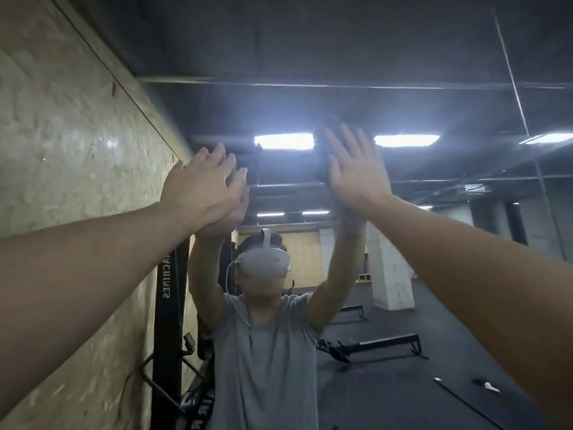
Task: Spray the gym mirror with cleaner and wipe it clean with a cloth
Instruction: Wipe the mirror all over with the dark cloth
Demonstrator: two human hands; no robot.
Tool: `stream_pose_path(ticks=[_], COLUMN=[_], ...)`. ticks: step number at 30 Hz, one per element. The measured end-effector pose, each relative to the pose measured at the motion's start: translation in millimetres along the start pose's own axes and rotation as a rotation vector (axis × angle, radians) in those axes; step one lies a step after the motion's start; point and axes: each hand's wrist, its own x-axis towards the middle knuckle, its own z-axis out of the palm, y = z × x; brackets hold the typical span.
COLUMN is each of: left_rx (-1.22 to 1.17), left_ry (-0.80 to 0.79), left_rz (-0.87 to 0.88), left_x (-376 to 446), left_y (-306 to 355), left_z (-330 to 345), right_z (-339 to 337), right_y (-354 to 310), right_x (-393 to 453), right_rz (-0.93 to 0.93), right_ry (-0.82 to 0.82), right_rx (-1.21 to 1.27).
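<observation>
Cloth (328, 150), dark and single, is pressed flat against the mirror (434, 72) high up, under the spread fingers of the right hand (356, 172); it shows above and to the left of those fingers. The left hand (201, 187) is raised to the same glass, well to the left of the cloth, palm forward with straight fingers and holding nothing, meeting its own reflection. Both hands are open. One person is reflected, wearing one white headset (265, 262) and a grey T-shirt (263, 352). One chipboard wall (62, 135) runs along the left. Four bright ceiling lights are reflected in the glass.
</observation>
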Motion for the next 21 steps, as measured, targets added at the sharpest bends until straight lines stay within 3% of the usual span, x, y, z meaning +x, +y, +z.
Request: stream_pose_path(ticks=[5,11,16,21], left_rx=[-0.002,-0.094,-0.21,-0.113], left_ry=[-0.039,-0.026,-0.025,0.039], left_rz=[-0.032,-0.044,0.043,0.004], left_x=[-6,-9,-17,-33], left_y=[12,6,-31,-62], left_z=[-10,-17,-10,5], right_z=[3,8,7,16], right_y=[71,51,-12,-129], right_x=[-22,-20,5,47], right_rz=[0.255,0.34,0.28,0.004], right_ry=[0.051,0.082,0.047,0.004], right_rx=[0.036,0.121,0.085,0.046])
